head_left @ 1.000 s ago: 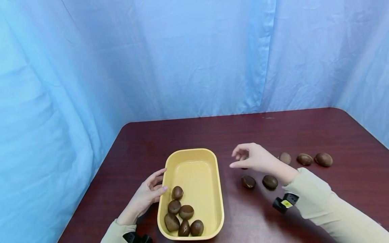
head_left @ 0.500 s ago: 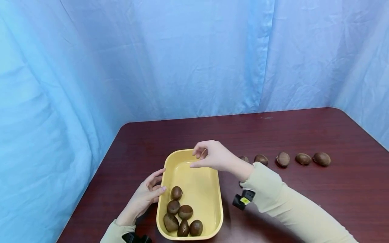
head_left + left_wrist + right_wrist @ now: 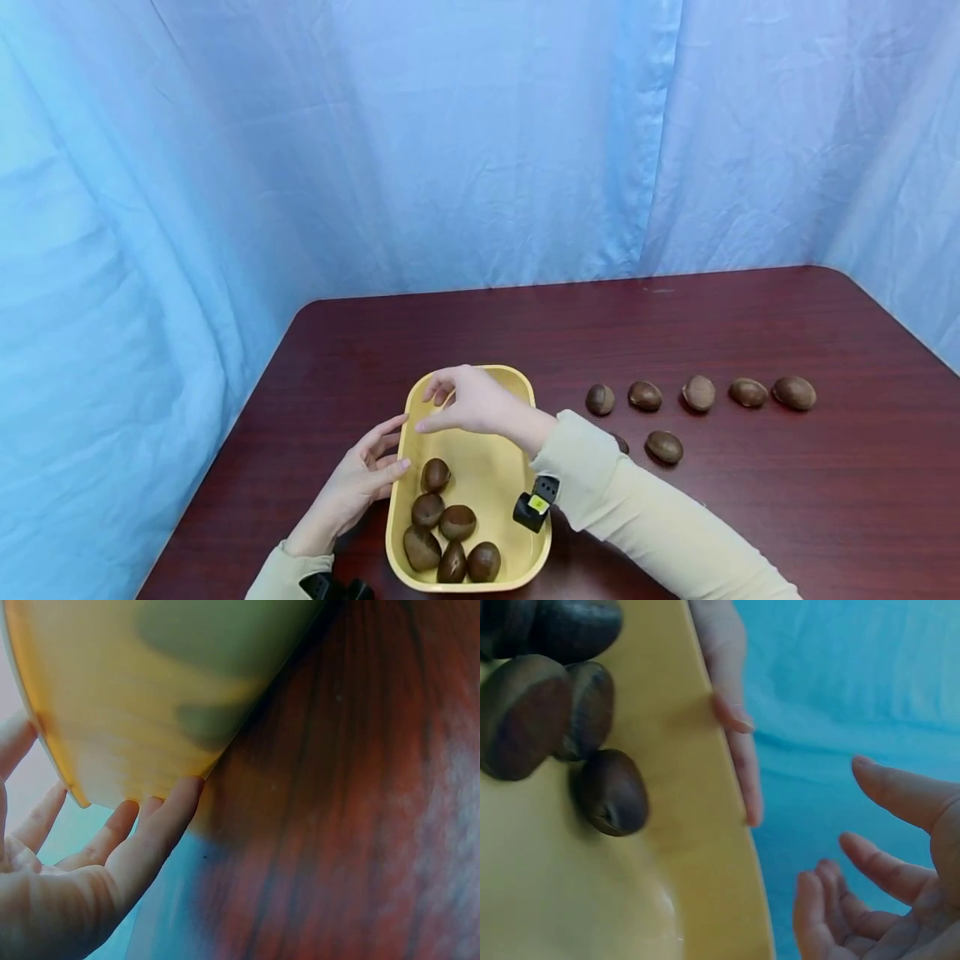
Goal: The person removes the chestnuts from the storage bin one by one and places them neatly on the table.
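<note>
- Spreading across the lower part of the head view is a dark red-brown wooden surface [image 3: 750, 517] with rounded corners, and pale blue curtains [image 3: 480, 142] are hanging behind it and along both sides
- Sitting near the front left of the surface is a yellow tray [image 3: 491, 483], its long axis running from the person toward the curtains, the near end angled slightly to the left
- Six chestnuts in the tray [image 3: 450, 525] are lying bunched at its near end; the far half is showing bare yellow
- Five loose chestnuts [image 3: 697, 393] are lying in a row to the right of the tray, running left to right, with another chestnut [image 3: 664, 447] just in front of the row and one more partly hidden by the sleeve
- The left hand [image 3: 360, 487] is resting against the tray's left rim, fingers [image 3: 161, 825] straight and touching the outer wall
- The right hand [image 3: 468, 402] is hovering over the tray's far end, fingers [image 3: 889, 874] loosely curled and apart; the right wrist view is showing nothing in the palm
</note>
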`<action>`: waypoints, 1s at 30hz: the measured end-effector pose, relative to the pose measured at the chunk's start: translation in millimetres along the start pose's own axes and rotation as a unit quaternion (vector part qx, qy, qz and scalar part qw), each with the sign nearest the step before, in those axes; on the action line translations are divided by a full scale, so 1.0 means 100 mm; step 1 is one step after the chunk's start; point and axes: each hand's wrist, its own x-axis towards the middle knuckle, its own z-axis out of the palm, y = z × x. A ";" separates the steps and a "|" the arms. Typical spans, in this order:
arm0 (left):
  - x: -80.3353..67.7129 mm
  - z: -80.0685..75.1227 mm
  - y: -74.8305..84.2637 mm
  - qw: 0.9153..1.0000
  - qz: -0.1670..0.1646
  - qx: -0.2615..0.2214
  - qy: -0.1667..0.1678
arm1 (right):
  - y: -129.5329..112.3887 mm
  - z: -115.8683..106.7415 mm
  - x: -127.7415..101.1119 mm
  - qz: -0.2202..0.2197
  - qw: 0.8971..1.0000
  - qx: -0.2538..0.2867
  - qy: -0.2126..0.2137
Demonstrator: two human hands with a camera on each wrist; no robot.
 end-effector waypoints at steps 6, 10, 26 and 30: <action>0.00 0.00 0.00 1.000 0.003 0.000 -0.008 | 0.05 0.16 0.04 0.031 0.997 -0.056 -0.054; 0.00 0.01 0.00 1.000 0.004 0.000 -0.010 | 0.07 0.24 0.05 0.045 0.993 -0.087 -0.072; 0.01 0.03 0.00 1.000 0.005 -0.002 -0.007 | 0.10 0.40 -0.02 0.066 0.967 -0.211 -0.125; 0.00 0.02 0.00 1.000 0.003 -0.004 -0.006 | 0.12 0.43 -0.01 0.054 0.964 -0.230 -0.126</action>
